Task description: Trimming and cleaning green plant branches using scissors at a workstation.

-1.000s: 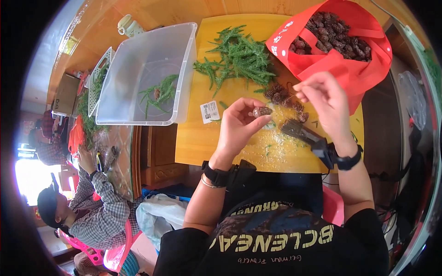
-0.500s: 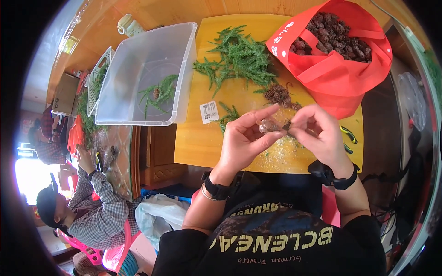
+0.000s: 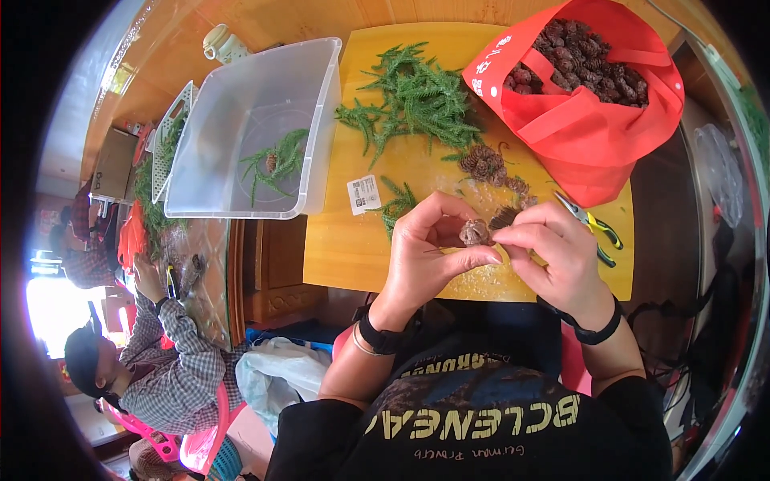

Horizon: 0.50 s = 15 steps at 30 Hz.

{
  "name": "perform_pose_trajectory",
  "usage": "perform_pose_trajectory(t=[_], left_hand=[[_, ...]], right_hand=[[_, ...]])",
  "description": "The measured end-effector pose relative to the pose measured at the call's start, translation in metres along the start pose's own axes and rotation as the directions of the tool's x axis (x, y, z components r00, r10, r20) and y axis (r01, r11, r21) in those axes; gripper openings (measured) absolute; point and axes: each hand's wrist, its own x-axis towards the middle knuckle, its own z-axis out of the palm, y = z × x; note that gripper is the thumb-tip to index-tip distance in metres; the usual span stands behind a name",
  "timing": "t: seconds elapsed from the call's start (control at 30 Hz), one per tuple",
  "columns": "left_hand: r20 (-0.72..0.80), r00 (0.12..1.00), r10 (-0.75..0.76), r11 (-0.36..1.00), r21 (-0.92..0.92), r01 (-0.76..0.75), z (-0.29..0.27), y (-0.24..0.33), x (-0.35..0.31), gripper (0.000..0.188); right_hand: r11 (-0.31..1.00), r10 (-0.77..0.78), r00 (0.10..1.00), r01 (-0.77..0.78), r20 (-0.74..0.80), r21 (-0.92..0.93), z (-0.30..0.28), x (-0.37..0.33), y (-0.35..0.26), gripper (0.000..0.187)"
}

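Over the near part of the yellow board, my left hand (image 3: 423, 252) grips a small brown pine cone (image 3: 474, 232) between thumb and fingers. My right hand (image 3: 560, 250) is closed in a pinch at the cone's right end; what its fingertips hold is too small to make out. Just behind those fingertips a dark bristly bundle (image 3: 503, 216) shows, partly covered. More pine cones (image 3: 483, 163) lie beyond my hands. Pliers with yellow and black handles (image 3: 597, 228) rest on the board to the right of my right hand.
A red bag (image 3: 589, 148) full of pine cones stands far right. Green artificial sprigs (image 3: 425, 100) lie on the yellow board (image 3: 337, 256), with a white label (image 3: 363, 195) nearby. A clear plastic bin (image 3: 233, 88) sits left. Another person (image 3: 172, 361) works at far left.
The pine cone in my left hand has turned and shows more plainly. My right hand has shifted slightly down and right, uncovering the pliers' jaws and the dark bundle.
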Motion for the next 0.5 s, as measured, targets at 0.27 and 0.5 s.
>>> perform_pose_trajectory(t=[0.27,0.5], left_hand=[[-0.050,0.998,0.046,0.986,0.163,-0.037,0.0036,0.0029,-0.0021,0.042],[-0.045,0.998,0.041,0.979,0.201,-0.031,0.0042,0.0034,-0.0024,0.042]], right_hand=[[0.996,-0.045,0.999,0.043,-0.023,-0.074,0.0017,-0.0020,-0.0037,0.029],[0.998,-0.013,0.996,0.008,-0.087,-0.059,0.0063,-0.0058,-0.0010,0.028]])
